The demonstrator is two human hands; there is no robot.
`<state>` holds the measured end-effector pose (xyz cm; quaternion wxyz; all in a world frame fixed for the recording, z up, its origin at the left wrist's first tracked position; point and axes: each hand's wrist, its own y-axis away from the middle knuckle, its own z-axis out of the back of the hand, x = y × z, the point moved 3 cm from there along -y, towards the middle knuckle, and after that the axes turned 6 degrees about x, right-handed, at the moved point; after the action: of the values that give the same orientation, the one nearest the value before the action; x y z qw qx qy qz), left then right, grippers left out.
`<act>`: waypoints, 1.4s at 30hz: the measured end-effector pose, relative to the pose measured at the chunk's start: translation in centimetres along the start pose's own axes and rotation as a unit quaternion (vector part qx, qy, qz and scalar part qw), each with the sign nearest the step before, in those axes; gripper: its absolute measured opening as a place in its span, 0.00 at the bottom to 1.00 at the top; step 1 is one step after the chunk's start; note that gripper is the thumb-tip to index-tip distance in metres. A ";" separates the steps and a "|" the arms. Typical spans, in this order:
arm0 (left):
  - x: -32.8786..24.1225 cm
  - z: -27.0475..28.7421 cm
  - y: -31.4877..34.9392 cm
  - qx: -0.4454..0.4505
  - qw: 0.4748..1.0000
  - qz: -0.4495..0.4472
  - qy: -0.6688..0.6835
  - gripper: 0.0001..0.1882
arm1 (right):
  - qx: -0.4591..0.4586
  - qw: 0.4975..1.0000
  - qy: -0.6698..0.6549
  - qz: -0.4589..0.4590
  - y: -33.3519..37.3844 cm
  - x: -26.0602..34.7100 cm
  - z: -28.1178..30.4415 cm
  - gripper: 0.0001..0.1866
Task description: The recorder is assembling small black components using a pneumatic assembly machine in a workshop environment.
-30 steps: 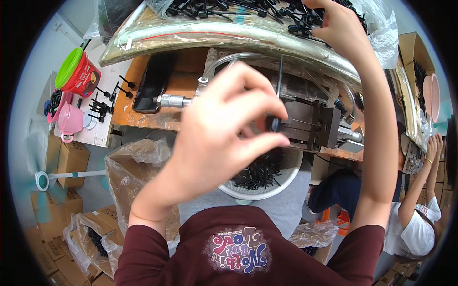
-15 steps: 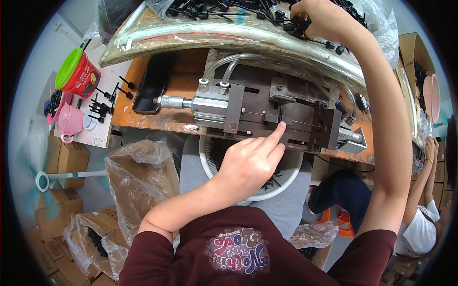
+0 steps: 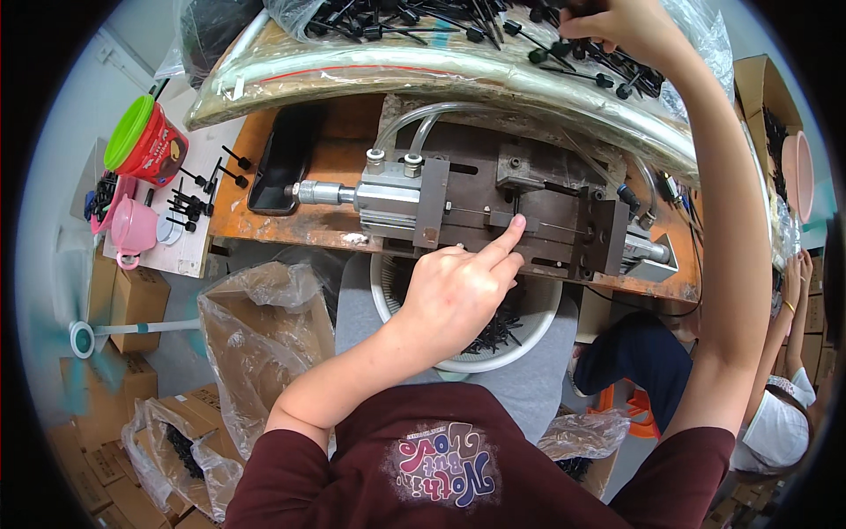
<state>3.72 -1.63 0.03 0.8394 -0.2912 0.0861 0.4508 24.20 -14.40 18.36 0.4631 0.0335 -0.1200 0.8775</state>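
Note:
My left hand [image 3: 463, 295] reaches over the front of a metal clamping jig [image 3: 476, 198]. Its index finger is stretched out, the tip resting at the small dark block [image 3: 504, 220] in the middle of the jig, and the other fingers are loosely bent. A thin rod runs to each side of that block. At the top edge, my right hand [image 3: 630, 31] is at the heap of black stemmed plastic parts [image 3: 493, 22], fingers closed on dark pieces; the picture's edge partly cuts them off. A white basket [image 3: 538, 326] with black pieces sits on my lap, below my left hand.
Air hoses [image 3: 441, 106] arch over the jig's cylinder. A black tray [image 3: 278, 163], loose black parts [image 3: 189, 203], a red tub [image 3: 150, 145] and a pink cup [image 3: 132, 225] stand left. Plastic-lined cartons [image 3: 264, 335] and a fan [image 3: 81, 339] are lower left; another person [image 3: 780, 423] sits right.
My right hand has lifted a little and moved right and away within the heap, uncovering parts there. My left fingertip stays at the jig's middle, shifted slightly.

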 end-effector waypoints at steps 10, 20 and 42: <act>-0.2 1.2 -0.2 -0.016 0.996 0.003 0.086 0.15 | -0.088 0.866 -0.491 -0.039 4.9 -9.6 -1.2 0.19; 0.2 4.5 -1.6 -0.154 0.872 0.117 0.449 0.25 | -0.031 0.662 -0.741 -0.106 14.9 2.1 -10.3 0.10; -1.0 0.4 0.0 -0.012 0.997 -0.019 -0.070 0.14 | -0.313 0.923 -0.225 -0.022 22.1 4.3 -10.3 0.12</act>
<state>3.12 -2.09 0.77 0.8485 -0.2702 0.0158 0.4547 4.20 -20.43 5.13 0.4300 0.0858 -0.4883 0.7545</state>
